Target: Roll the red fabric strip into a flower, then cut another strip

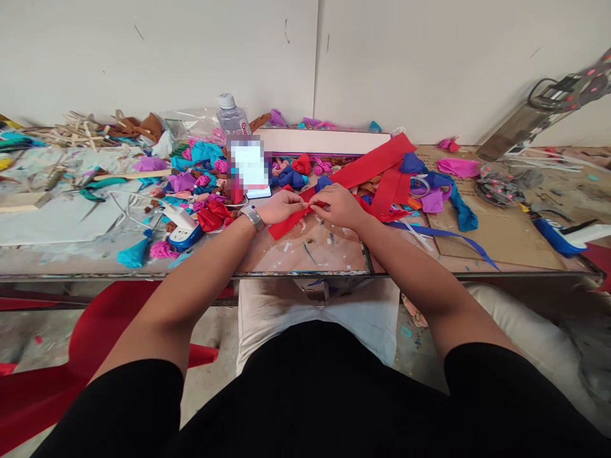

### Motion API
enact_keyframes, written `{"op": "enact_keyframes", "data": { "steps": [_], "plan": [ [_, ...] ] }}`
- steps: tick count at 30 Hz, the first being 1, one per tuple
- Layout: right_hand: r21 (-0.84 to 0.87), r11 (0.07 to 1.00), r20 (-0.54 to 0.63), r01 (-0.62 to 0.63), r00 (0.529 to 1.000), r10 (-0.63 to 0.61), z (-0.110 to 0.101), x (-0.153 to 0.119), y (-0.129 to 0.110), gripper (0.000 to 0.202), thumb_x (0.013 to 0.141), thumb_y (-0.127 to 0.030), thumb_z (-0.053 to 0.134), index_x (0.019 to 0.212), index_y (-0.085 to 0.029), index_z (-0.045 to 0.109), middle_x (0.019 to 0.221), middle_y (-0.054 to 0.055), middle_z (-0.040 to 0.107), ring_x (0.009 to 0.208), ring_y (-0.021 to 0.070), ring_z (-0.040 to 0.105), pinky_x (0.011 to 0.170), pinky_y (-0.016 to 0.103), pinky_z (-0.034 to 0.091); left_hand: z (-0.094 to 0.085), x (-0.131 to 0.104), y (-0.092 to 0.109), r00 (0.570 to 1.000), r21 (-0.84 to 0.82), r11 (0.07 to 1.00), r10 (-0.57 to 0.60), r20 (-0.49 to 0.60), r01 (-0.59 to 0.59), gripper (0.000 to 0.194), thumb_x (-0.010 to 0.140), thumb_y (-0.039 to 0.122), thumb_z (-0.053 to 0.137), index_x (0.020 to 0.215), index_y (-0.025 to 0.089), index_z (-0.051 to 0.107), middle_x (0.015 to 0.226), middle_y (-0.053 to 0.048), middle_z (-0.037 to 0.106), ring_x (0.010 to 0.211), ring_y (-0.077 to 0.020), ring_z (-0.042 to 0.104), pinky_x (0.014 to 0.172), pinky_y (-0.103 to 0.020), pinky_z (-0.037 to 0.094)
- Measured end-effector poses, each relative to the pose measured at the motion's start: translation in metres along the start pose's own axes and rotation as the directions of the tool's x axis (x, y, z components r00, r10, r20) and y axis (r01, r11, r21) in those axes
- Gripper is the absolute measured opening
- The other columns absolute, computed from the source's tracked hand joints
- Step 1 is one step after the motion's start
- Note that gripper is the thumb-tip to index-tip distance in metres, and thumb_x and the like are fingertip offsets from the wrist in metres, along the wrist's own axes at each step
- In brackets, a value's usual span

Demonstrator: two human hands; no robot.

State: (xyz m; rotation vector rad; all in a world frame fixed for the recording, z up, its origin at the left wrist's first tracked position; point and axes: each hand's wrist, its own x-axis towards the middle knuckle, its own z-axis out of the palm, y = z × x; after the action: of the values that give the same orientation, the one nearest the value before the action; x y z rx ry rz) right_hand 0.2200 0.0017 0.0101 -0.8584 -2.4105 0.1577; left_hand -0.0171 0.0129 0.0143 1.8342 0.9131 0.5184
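Observation:
A long red strip [367,166] runs across the bench from the upper right down to both of my hands. My left hand [282,207] pinches the strip near its lower left end, with a watch on that wrist. Close beside it, fingertips almost touching, my right hand [338,205] is closed on the same red strip. Another red piece [394,189] lies to the right of my right hand. Behind the hands are blue bundles [289,177] and a lit phone [251,166].
A bottle [233,117] stands behind the phone. Left are a power strip [185,234], green-handled pliers [98,189] and heaped coloured bundles [183,182]. At right are cardboard [496,238], a blue ribbon [453,236], another power strip [556,236] and a tilted dark bottle [515,126].

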Motion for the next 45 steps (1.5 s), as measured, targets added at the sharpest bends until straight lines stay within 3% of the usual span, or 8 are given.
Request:
{"op": "enact_keyframes", "data": {
  "steps": [15,28,34,40,45],
  "plan": [
    [-0.036,0.999,0.032,-0.032,0.999,0.033,-0.0009,-0.0005,0.0007,0.028,0.104,-0.039,0.056,0.097,-0.020,0.076,0.096,0.010,0.079,0.092,0.0260,0.065,0.085,0.039,0.037,0.0042,-0.0002,0.0045,0.999,-0.034,0.999,0.034,0.006,-0.034,0.049,0.083,0.062,0.079,0.086,0.014,0.071,0.079,-0.009,0.080,0.070,-0.0208,0.076,0.062,-0.027,0.058],
    [-0.032,0.999,0.034,0.021,0.999,-0.020,-0.0007,0.0012,0.0000,0.026,0.105,-0.037,0.056,0.097,-0.021,0.075,0.094,0.009,0.078,0.091,0.0253,0.064,0.087,0.040,0.038,0.0009,0.0017,-0.0030,0.994,-0.211,0.972,-0.100,0.035,0.105,0.043,0.084,0.056,0.082,0.090,0.015,0.071,0.078,-0.007,0.080,0.069,-0.0211,0.076,0.065,-0.031,0.061],
    [-0.038,0.999,0.017,-0.037,0.999,0.037,0.0021,-0.0013,0.0019,0.024,0.102,-0.035,0.057,0.095,-0.019,0.073,0.095,0.010,0.077,0.092,0.0259,0.063,0.084,0.038,0.036,0.0037,0.0005,0.0017,1.000,-0.059,0.998,0.002,-0.023,-0.003,0.048,0.081,0.061,0.081,0.090,0.014,0.073,0.082,-0.008,0.080,0.071,-0.0210,0.076,0.065,-0.030,0.059],
    [-0.030,0.999,0.039,-0.045,0.998,0.046,0.0042,-0.0019,0.0023,0.021,0.102,-0.034,0.055,0.096,-0.019,0.068,0.099,0.010,0.076,0.095,0.0267,0.063,0.085,0.038,0.036,0.0050,0.0011,-0.0027,0.987,0.165,0.978,0.141,-0.077,-0.126,0.044,0.089,0.059,0.073,0.086,0.015,0.073,0.076,-0.005,0.076,0.067,-0.0179,0.072,0.062,-0.026,0.053],
    [-0.014,0.998,0.057,-0.061,0.996,0.061,0.0061,-0.0008,0.0004,0.020,0.103,-0.033,0.051,0.096,-0.020,0.064,0.099,0.011,0.074,0.095,0.0276,0.061,0.085,0.039,0.038,0.0057,0.0013,-0.0041,0.973,0.229,0.954,0.215,-0.087,-0.191,0.041,0.092,0.056,0.069,0.080,0.016,0.071,0.076,-0.004,0.075,0.067,-0.0173,0.070,0.061,-0.026,0.051]
  ]
}}
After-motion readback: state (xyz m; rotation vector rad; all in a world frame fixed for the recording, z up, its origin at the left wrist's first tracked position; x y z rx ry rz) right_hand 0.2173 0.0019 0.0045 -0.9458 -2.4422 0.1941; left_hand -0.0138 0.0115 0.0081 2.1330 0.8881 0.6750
